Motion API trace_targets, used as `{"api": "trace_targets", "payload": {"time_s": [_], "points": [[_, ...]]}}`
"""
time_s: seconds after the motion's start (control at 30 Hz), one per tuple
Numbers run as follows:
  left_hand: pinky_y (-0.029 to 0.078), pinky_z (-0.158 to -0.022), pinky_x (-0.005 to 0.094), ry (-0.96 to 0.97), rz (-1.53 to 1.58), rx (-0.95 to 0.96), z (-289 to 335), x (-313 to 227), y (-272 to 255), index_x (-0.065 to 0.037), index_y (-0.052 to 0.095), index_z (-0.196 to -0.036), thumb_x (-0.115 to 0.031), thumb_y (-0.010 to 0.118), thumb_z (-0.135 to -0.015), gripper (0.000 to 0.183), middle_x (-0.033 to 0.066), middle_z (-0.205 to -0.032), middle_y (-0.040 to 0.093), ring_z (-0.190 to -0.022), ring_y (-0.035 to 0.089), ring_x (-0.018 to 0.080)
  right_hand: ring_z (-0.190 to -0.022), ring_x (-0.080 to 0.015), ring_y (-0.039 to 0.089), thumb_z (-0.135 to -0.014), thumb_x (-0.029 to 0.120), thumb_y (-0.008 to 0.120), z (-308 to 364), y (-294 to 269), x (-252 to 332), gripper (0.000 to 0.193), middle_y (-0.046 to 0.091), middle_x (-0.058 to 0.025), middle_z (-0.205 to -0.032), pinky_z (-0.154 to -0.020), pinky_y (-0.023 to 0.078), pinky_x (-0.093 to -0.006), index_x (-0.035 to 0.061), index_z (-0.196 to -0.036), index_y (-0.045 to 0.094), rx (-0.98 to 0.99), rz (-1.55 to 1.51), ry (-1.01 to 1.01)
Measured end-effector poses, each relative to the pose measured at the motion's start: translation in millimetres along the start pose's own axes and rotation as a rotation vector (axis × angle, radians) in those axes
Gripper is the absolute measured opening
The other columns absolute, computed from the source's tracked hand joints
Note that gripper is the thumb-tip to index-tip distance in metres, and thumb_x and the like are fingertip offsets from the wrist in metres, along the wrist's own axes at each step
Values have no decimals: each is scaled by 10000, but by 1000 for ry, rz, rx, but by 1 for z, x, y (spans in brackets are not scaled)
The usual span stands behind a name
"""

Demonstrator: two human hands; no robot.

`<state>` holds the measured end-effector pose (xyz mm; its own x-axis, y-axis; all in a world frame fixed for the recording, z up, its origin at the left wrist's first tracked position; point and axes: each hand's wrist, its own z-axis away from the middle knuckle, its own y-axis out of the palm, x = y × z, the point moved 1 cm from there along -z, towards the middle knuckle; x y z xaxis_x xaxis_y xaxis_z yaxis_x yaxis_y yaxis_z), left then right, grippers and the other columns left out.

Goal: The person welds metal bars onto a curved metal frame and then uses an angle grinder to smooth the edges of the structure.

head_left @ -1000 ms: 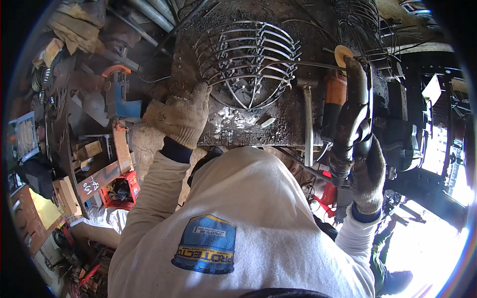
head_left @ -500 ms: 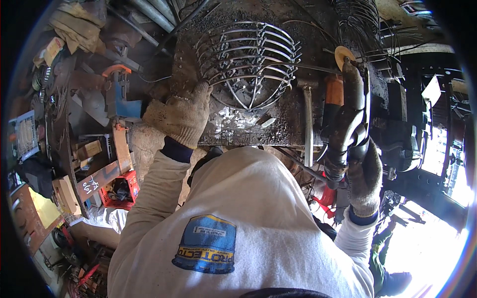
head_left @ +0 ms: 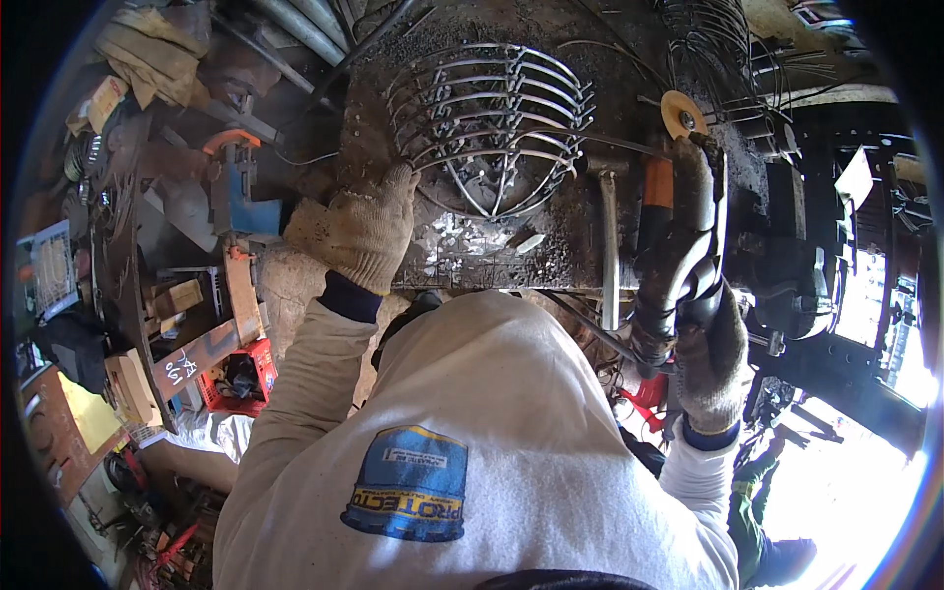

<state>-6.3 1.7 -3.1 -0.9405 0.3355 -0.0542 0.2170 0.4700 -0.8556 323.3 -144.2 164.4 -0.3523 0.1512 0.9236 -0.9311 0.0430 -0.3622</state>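
A domed wire basket (head_left: 506, 98), made of curved metal rods joined by ribs, lies on the dark workbench (head_left: 570, 256). My gloved left hand (head_left: 359, 221) is at its left near corner, fingertips closed on the end of a rod. At the right, my gloved right hand (head_left: 713, 369) grips a dark welding electrode holder (head_left: 693, 211). A thin welding rod (head_left: 619, 143) runs from the holder's tip leftward to the basket's right side. Most of the right fingers are hidden behind the holder.
A hammer (head_left: 610, 246) lies right of the basket, near an orange-and-black tool (head_left: 657, 182) and a yellow disc (head_left: 680, 113). A blue clamp (head_left: 241, 202) stands at left. A red crate (head_left: 254, 379) sits below it. Wire coils (head_left: 713, 29) lie far right.
My right hand and the electrode holder have shifted slightly down and toward me, tilting the welding rod and baring more of the yellow disc. My left hand and the basket have stayed put.
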Motion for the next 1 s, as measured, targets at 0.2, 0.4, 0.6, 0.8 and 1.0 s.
{"api": "trace_targets", "payload": {"time_s": [0.2,0.4,0.6,0.8,1.0], "points": [[550,-531,428,-19,-14,35,4,2,3,-227,697,-946,-347,699,-943,119,68,-763,689,-619,685,313,-1086,-149,610,-996,385,672,2,3,-2,659,636,-83,-1237,-941,484,-308,-41,-1448,450,20,40,36],[543,-517,432,-7,33,-29,1,2,5,-226,692,-932,-358,688,-952,134,62,-730,675,-596,674,316,-1068,-140,620,-991,386,681,7,4,-10,663,658,-79,-1194,-942,486,-304,-52,-1430,447,9,12,40],[527,-500,433,-25,-23,44,3,1,4,-219,691,-924,-363,685,-954,147,63,-726,670,-582,662,310,-939,-170,655,-992,286,657,12,7,-31,566,701,-112,-1056,-860,528,-322,-76,-1388,479,-54,120,-98],[532,-506,428,-18,-22,37,2,0,2,-213,681,-894,-373,680,-958,173,50,-704,664,-591,670,301,-1033,-205,664,-980,262,680,15,8,-42,580,696,-156,-1127,-901,527,-344,-92,-1392,477,-35,57,-85],[541,-498,418,-11,-35,10,3,2,7,-228,675,-879,-390,682,-955,180,40,-698,675,-581,678,303,-1051,-199,670,-983,271,669,19,16,-35,623,698,-168,-1138,-921,529,-340,-110,-1422,444,-98,6,-77]]}}
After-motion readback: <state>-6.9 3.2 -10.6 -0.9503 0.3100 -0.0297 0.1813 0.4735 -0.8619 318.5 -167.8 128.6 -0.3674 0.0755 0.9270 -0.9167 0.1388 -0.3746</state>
